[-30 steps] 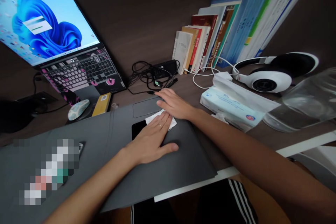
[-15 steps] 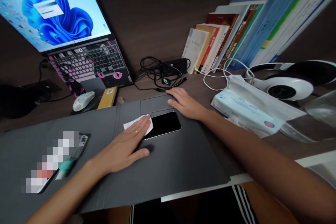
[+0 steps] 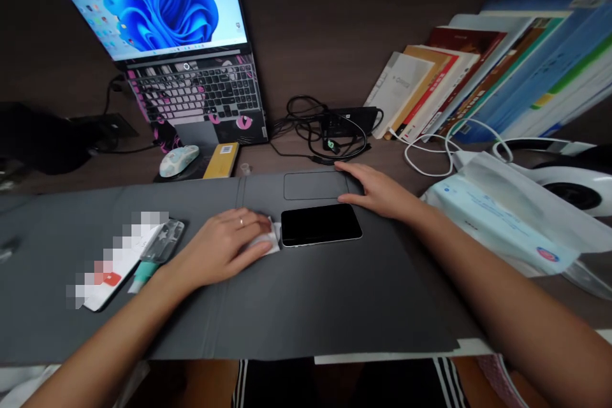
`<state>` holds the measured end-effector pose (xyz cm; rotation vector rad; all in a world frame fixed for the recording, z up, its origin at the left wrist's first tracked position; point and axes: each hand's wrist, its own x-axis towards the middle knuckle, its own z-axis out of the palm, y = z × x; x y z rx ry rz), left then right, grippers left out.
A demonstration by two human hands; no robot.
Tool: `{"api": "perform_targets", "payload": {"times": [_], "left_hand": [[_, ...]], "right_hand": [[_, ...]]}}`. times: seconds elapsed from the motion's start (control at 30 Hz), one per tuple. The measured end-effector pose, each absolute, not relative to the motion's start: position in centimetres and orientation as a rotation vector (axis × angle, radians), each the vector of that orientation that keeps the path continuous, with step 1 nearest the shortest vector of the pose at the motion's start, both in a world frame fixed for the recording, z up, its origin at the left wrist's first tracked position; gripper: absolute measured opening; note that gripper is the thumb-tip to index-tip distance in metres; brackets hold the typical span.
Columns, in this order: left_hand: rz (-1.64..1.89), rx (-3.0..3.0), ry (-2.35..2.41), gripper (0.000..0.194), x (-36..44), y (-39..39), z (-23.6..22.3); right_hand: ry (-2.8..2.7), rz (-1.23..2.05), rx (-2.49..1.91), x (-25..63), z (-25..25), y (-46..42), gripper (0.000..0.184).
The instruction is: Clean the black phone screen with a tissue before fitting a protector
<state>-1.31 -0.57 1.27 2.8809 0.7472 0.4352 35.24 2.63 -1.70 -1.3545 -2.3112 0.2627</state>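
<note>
A smartphone (image 3: 321,225) with a black screen lies face up on the grey desk mat (image 3: 306,306). Just left of it, my left hand (image 3: 239,239) rests on the mat, its fingers curled over a crumpled white tissue (image 3: 272,239) that shows at the fingertips. My right hand (image 3: 377,191) lies beyond the phone's upper right corner, thumb and fingers apart, holding nothing. Between that thumb and forefinger is the right end of a thin see-through rectangle with a dark outline (image 3: 313,186), flat on the mat; whether the hand touches it I cannot tell.
A laptop (image 3: 201,95), a mouse (image 3: 179,160) and a yellow box (image 3: 221,160) stand at the back left. Black cables with an adapter (image 3: 351,120) lie behind the mat. Books (image 3: 430,89), a tissue pack (image 3: 502,223) and headphones (image 3: 568,185) are on the right. Another phone (image 3: 115,274) lies left.
My left hand has drawn the tissue off the phone's left part onto the mat, its fingers now more curled. The right hand stays by the phone's upper right corner. The camera view has shifted.
</note>
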Motion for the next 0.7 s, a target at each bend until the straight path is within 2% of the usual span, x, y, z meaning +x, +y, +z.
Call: {"api": "perform_targets", "payload": {"times": [0.23, 0.37, 0.53, 0.7], "left_hand": [[0.659, 2.684, 0.996, 0.037, 3.6, 4.8, 1.1], [0.715, 2.609, 1.159, 0.057, 4.6, 6.0, -0.6], [0.615, 2.685, 1.149, 0.078, 3.9, 5.6, -1.8], [0.632, 2.729, 1.071, 0.088, 4.1, 4.6, -1.1]], "right_hand": [[-2.376, 0.141, -1.334, 34.9, -1.4, 2.7, 0.08], [-2.414, 0.059, -1.317, 35.0, -1.0, 2.5, 0.081], [-2.367, 0.007, -1.265, 35.0, -0.1, 1.9, 0.077], [-2.3, 0.062, -1.188, 34.3, 0.8, 0.9, 0.074]]}}
